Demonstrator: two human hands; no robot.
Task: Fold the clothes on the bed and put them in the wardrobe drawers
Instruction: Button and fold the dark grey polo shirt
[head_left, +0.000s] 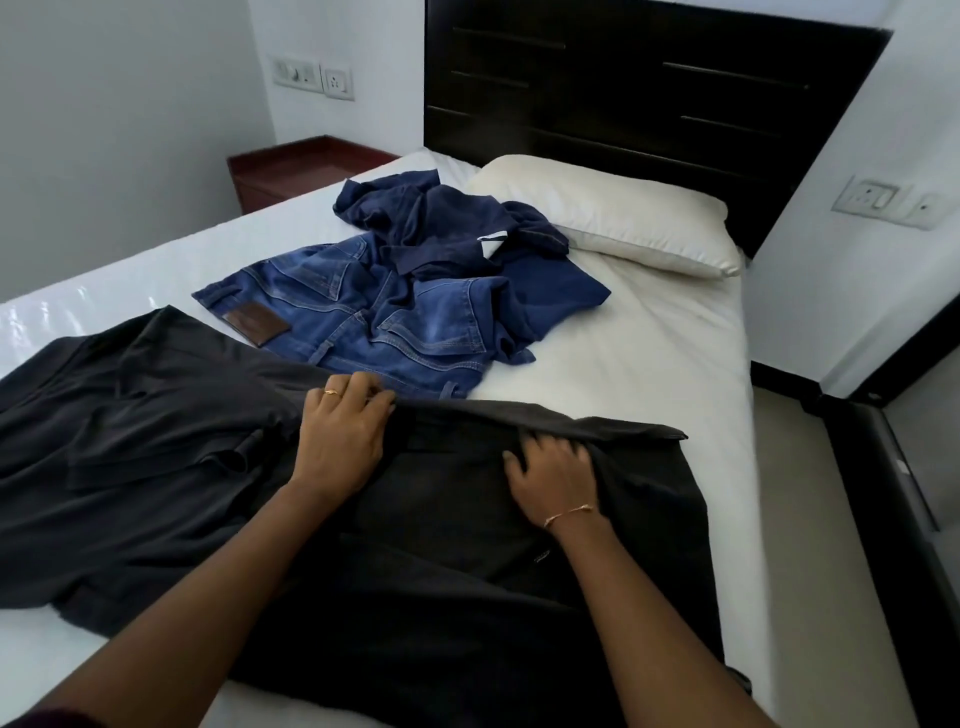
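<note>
A dark grey pair of trousers (452, 561) lies spread across the near half of the white bed (649, 353). My left hand (340, 434) grips its far edge, fingers curled over the fold. My right hand (553, 475) lies on the cloth near the right end of that edge, fingers bent and bunching the fabric. Another dark grey garment (130, 431) lies flat to the left, touching the trousers. Behind them blue jeans (363, 317) lie crumpled, with a navy shirt (457, 228) heaped partly on top.
A cream pillow (618, 213) rests against the dark headboard (649, 88). A reddish bedside table (296, 166) stands at the far left. Wall sockets (314, 78) sit above it. The floor (810, 519) runs along the bed's right side beside dark furniture (909, 519).
</note>
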